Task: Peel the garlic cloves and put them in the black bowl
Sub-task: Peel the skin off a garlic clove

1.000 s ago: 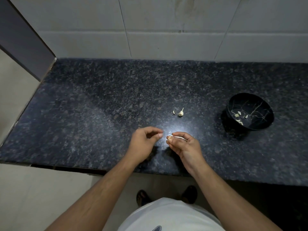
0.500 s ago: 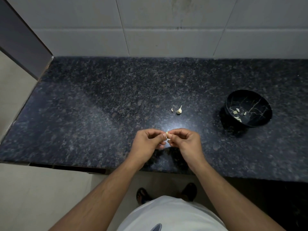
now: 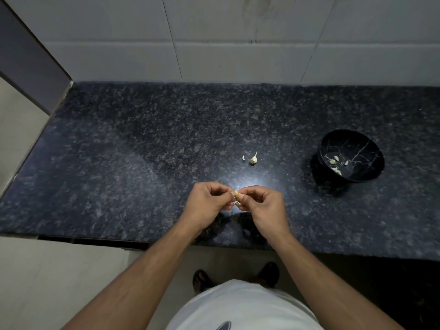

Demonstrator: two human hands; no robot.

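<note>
Garlic clove, small and pale yellow [image 3: 236,193], is held between both hands above the near edge of the dark speckled granite table [image 3: 142,163]. The left hand [image 3: 209,206] pinches one side of the clove with thumb and curled fingers [image 3: 229,192]; the right hand [image 3: 262,206] pinches the other side in the same manner. Both sets of fingers are thus clamped on the clove, tip to tip, a grip that suits picking thin skin from a small item. The clove is held clear of the table, which gives both thumbs access to the skin. Whether any skin remains on it cannot be determined at this scale.

Two small whitish garlic pieces with thin tails [image 3: 251,158] lie on the table beyond the hands, well apart from them. By judgement these are unpeeled cloves or discarded skin; the view does not settle which.

The round black bowl with pale vein markings [image 3: 371,148] stands to the right, well apart from the hands, and contains several pale cloves [image 3: 337,164]. Its position places it within reach of the right hand for the drop. The task is judged partly complete: peeling is in hand, transfer not yet done.
</note>
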